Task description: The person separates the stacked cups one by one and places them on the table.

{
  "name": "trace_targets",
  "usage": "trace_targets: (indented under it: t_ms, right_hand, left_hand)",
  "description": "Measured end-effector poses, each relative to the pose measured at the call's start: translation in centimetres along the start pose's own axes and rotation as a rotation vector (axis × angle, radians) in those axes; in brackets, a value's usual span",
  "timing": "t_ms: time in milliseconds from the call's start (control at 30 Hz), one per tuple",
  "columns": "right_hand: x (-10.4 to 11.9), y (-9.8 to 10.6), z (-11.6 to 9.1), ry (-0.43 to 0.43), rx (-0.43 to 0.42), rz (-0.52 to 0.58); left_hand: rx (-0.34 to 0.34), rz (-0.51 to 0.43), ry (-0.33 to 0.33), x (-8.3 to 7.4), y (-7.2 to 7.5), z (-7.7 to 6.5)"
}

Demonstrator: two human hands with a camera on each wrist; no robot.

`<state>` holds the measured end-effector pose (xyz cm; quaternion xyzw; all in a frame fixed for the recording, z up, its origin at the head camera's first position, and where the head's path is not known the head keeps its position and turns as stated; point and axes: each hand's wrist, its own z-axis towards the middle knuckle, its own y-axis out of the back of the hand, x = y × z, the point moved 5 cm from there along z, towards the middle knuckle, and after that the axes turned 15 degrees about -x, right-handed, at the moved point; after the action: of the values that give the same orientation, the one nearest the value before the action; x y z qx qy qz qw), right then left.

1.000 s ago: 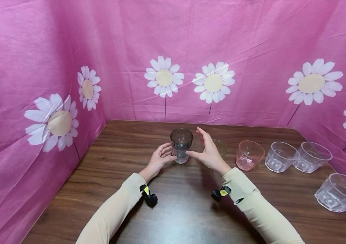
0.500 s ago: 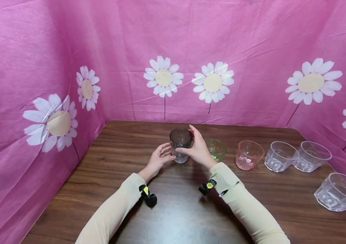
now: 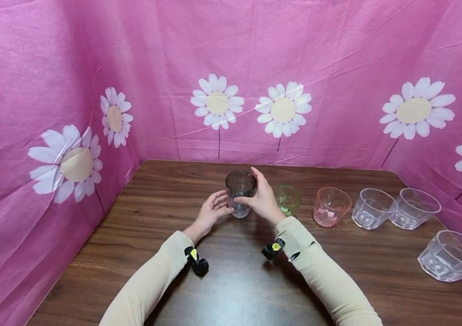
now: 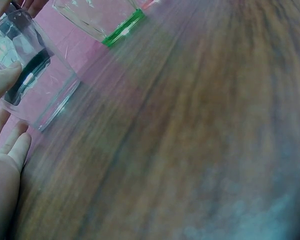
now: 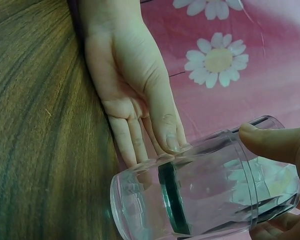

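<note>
A dark grey tumbler sits nested in a clear tumbler, both upright near the middle of the table. My left hand holds the lower, clear tumbler from the left, thumb at the near side and fingers behind it. From the right, my right hand grips the grey tumbler, its thumb across the front and its fingers round the far side. The right wrist view shows the grey tumbler's dark base inside the clear wall, with the left thumb touching the clear side.
To the right stand a green tumbler, partly behind the right hand, a pink one, and clear ones in a row. Another clear tumbler is nearer the front right. Pink flowered cloth surrounds the wooden table.
My right hand has moved left from beside the stacked tumblers and closed round the grey one, uncovering the green tumbler. The left hand and the stack look unmoved.
</note>
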<state>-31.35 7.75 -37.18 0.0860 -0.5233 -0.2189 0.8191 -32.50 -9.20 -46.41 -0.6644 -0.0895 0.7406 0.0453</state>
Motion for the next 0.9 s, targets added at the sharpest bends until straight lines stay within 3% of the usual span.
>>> trace_targets:
  t_ms: [433, 900]
  right_hand:
    - [0.5, 0.4, 0.1, -0.001, -0.017, -0.026]
    - [1.0, 1.1, 1.0, 0.109, -0.093, -0.081]
  left_hand:
    - [0.001, 0.009, 0.0, 0.1, 0.0, 0.1]
    - [0.014, 0.02, -0.003, 0.2, 0.0, 0.2]
